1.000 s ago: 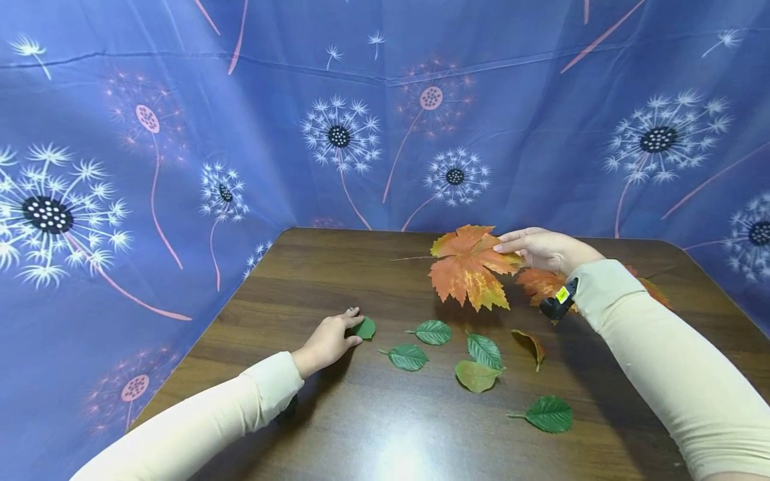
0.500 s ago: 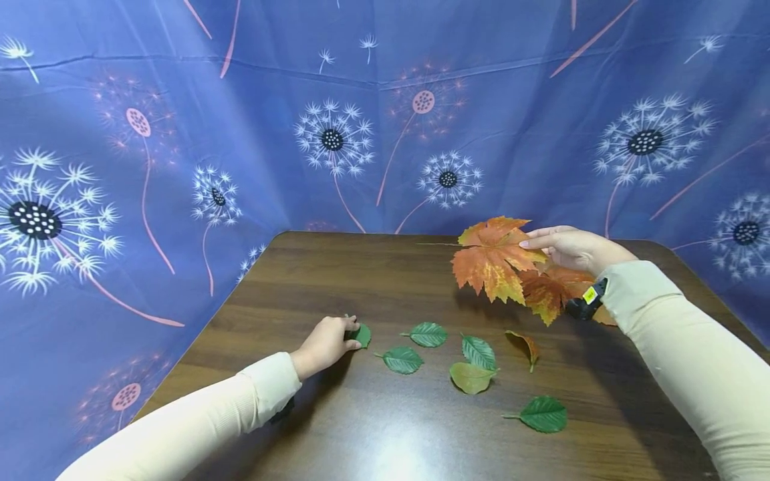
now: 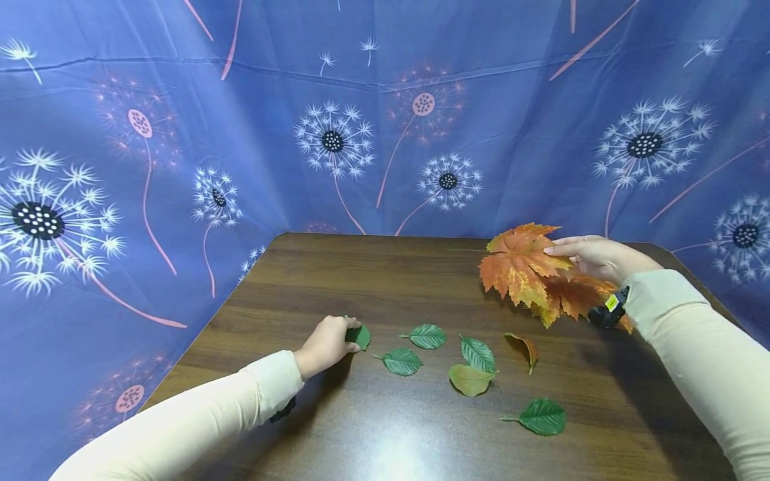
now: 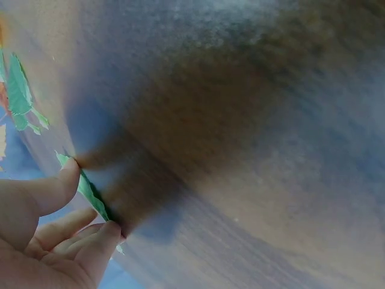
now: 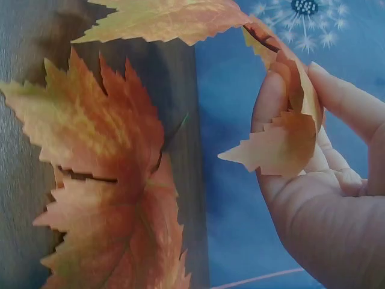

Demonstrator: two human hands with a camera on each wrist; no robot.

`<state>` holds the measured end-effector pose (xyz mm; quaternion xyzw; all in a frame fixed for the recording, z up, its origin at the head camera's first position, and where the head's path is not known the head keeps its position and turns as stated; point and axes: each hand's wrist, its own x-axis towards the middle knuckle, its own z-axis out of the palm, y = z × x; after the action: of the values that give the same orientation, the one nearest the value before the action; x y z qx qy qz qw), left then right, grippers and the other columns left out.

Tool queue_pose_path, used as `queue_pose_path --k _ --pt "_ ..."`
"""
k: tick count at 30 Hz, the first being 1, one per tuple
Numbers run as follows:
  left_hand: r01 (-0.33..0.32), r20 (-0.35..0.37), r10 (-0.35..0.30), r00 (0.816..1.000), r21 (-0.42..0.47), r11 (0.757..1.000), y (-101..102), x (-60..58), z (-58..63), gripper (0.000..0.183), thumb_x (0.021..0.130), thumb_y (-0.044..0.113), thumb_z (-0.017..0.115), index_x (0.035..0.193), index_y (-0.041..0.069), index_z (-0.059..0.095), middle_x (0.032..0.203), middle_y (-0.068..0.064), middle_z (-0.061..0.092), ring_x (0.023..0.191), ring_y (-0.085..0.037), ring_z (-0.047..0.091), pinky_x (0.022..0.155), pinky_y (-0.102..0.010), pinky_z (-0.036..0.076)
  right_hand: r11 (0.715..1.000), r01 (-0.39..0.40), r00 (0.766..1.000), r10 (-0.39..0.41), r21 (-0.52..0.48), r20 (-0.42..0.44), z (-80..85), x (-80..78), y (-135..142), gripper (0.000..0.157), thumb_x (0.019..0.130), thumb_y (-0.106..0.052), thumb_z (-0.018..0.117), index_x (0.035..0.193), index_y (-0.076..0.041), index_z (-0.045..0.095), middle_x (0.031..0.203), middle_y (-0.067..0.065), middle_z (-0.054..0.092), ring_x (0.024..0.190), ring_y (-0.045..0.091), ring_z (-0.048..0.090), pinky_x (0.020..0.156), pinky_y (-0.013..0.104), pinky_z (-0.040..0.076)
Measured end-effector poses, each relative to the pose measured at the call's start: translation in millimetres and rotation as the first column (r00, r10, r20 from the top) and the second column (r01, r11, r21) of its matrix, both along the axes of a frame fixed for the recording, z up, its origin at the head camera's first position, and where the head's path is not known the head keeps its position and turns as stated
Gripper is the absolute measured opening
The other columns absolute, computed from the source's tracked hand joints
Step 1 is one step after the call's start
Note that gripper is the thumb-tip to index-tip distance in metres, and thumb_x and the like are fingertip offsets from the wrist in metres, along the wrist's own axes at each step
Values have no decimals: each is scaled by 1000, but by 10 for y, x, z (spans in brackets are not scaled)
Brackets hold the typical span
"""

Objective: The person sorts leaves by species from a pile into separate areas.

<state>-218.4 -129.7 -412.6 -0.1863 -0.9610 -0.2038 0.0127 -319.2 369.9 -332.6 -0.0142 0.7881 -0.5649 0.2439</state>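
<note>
My right hand point(image 3: 601, 258) pinches an orange-and-yellow maple leaf point(image 3: 522, 260) between thumb and fingers near the table's back right. Part of this leaf curls around the fingers in the right wrist view. A second maple leaf point(image 5: 114, 162) lies on the table below it; from the head it is partly covered by the held leaf. On the table's left, my left hand point(image 3: 327, 344) holds a small green leaf point(image 4: 90, 191) by its edges, thumb on one side and fingers on the other. The hand hides part of that leaf from the head view.
Two green leaves point(image 3: 402, 361) lie mid-table. Right of them, an olive leaf point(image 3: 470, 379) overlaps another green leaf point(image 3: 478, 353). A curled brown leaf point(image 3: 525, 350) and a further green leaf point(image 3: 543, 417) lie to the right. A blue dandelion-print cloth point(image 3: 385, 160) hangs behind the table.
My right hand has moved right with the maple leaf and lowered it over the other maple leaf. My left hand stays at the green leaf, its fingers drawn in closer.
</note>
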Motion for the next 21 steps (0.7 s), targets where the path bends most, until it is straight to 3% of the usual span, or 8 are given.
queue_pose_path --k 4,8,14,21 --pt "4 15 -4 1000 8 1000 3 1 -9 41 78 9 79 115 -4 68 120 -22 66 113 -37 63 95 -41 51 999 12 1000 -11 45 -16 -30 -30 78 83 100 -27 52 151 8 -4 160 23 -8 145 41 -15 118 53 12" --pt "6 31 -6 1000 5 1000 5 10 -9 41 79 9 77 116 -4 68 121 -22 65 116 -38 61 98 -42 49 998 -6 999 8 66 -31 -69 -87 143 80 99 -27 54 150 10 4 159 27 -5 145 44 -11 118 57 11" --pt "0 41 -1 999 12 1000 36 5 18 41 79 9 77 117 -4 67 123 -23 64 118 -39 59 100 -43 47 997 -7 998 11 71 -58 -118 -206 296 70 100 -24 52 149 11 16 158 29 2 146 45 4 113 53 30" --pt "-8 39 8 999 11 1000 11 15 15 40 78 9 77 116 -3 68 122 -22 65 115 -38 62 96 -42 50 993 -26 999 30 119 -33 -212 -295 443 78 100 -32 52 151 8 10 159 29 -5 144 47 -12 117 60 8"
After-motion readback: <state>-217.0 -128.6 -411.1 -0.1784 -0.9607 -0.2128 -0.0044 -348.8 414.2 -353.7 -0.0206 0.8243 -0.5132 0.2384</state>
